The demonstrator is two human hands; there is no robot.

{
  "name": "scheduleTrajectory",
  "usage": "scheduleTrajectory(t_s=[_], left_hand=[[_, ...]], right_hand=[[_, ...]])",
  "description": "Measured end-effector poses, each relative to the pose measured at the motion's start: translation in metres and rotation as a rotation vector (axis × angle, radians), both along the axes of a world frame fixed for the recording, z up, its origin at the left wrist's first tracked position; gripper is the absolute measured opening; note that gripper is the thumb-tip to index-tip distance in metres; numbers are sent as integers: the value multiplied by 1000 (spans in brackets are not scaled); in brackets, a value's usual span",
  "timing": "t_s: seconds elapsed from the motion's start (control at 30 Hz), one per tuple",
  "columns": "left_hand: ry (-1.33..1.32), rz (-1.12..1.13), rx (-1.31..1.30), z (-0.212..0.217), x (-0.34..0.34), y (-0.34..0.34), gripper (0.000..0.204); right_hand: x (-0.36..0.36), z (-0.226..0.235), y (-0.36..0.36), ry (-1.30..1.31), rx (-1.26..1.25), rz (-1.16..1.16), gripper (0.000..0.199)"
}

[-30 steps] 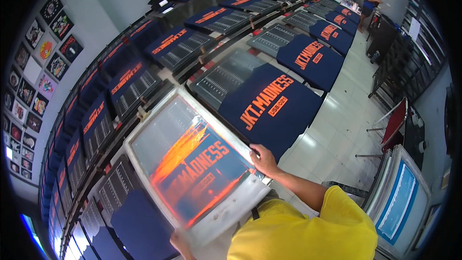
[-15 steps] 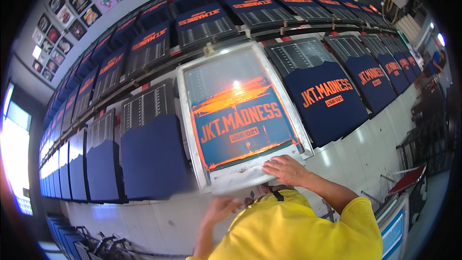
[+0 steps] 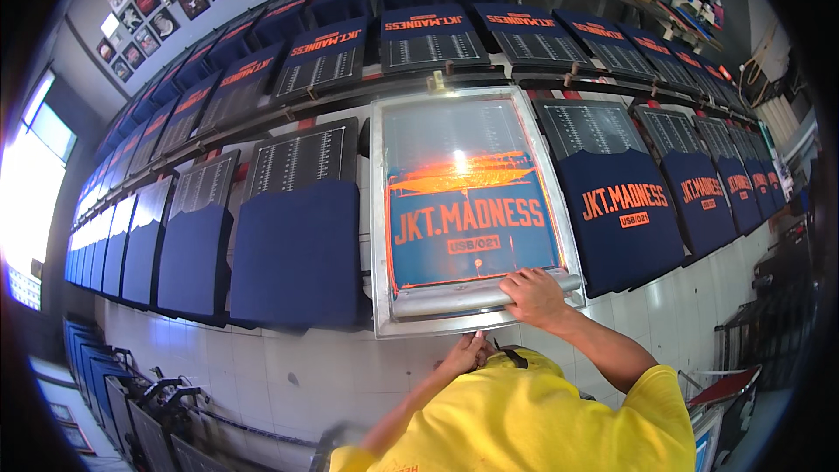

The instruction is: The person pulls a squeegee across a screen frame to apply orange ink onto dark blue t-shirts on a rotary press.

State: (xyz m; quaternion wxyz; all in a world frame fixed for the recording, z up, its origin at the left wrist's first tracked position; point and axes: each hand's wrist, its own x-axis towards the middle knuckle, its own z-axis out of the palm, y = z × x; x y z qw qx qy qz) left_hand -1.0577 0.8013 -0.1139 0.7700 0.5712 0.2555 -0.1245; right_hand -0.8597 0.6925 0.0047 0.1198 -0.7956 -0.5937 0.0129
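Note:
A silver-framed printing screen [image 3: 381, 210] lies over a board in the near row, with orange ink and large lettering showing through its mesh. Across its near end rests a long metal-handled squeegee [image 3: 450, 299]. My right hand [image 3: 535, 299] is closed over the squeegee's right part. Just below the frame's near edge, my left hand [image 3: 470, 353] has its fingers curled together close to my waist; what they hold, if anything, is hidden. To the left a plain navy shirt [image 3: 295, 253] is stretched over a board. On the right lies a navy shirt [image 3: 619, 210] with an orange print.
Long rows of black boards [image 3: 301, 157] carry navy shirts, many printed orange. A rail [image 3: 306, 109] runs behind the near row. White tiled floor [image 3: 288, 376] lies below. Dark racks [image 3: 149, 402] stand at lower left, a red-seated chair [image 3: 725, 386] at lower right.
The view has shifted, so the screen appears farther right. My left hand has come up from lower left to the frame's near edge. My right hand stays on the squeegee, which has tilted.

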Motion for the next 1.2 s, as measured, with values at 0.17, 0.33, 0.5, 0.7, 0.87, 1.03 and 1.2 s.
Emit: scheduleTrajectory(t_s=[0.17, 0.33, 0.5, 0.7, 0.87, 1.03, 1.2], left_hand=[[27, 94, 22, 4, 8, -12, 59], [-95, 94, 30, -37, -1, -16, 57], [-113, 36, 190, -25, -2, -12, 57], [-45, 75, 108, 10, -1, -11, 57], [-46, 52, 188, 17, -1, -8, 55], [-82, 84, 194, 13, -1, -8, 51], [-35, 93, 152, 24, 0, -6, 49]], right_hand=[[46, 3, 22, -31, 60, -49, 31], [113, 5, 76, -21, 191, -62, 30], [173, -1, 120, -41, 215, -38, 30], [203, -10, 149, -62, 127, -86, 29], [193, -12, 150, -28, 119, -29, 26], [187, -3, 155, 28, 106, -44, 23], [178, -2, 158, 47, 88, -51, 22]])
